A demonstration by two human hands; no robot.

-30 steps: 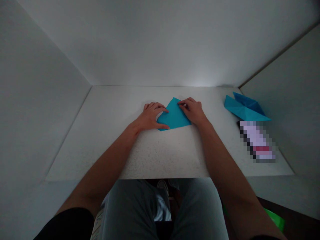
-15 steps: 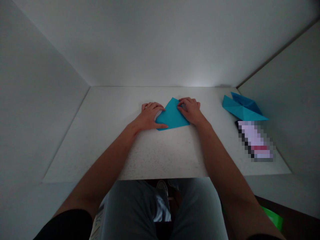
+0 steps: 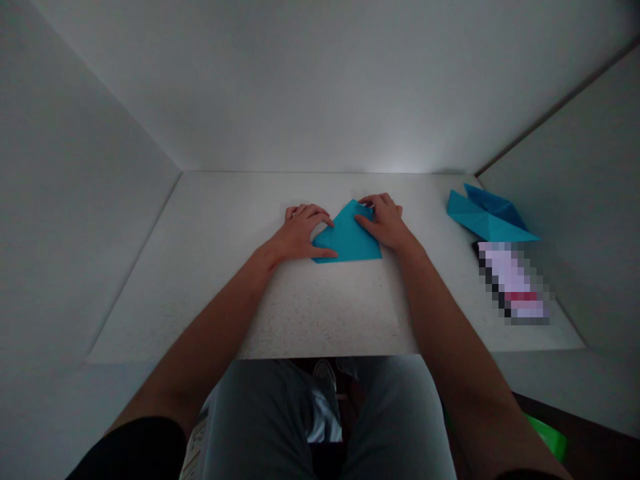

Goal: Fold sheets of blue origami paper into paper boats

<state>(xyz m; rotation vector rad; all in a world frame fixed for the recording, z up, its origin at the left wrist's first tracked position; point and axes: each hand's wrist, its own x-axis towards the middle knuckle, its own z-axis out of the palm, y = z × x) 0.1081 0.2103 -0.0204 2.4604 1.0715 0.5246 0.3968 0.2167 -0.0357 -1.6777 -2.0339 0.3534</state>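
In the head view, a folded piece of blue paper lies on the white table, roughly midway between its left and right edges and nearer the far edge than the near one. The left hand has its thumb and fingers spread well apart, the thumb on the paper's near left corner and a fingertip at its sloping left side, resting on it with no closed grip. The right hand is half curled at the paper's right side, thumb on its face and fingers by its top; I cannot tell whether it pinches the paper or only presses it. Near the table's far right corner sits a blue paper boat; just beside it, towards the right edge, lies a phone, its screen blurred out. The person's knees show at the near edge.
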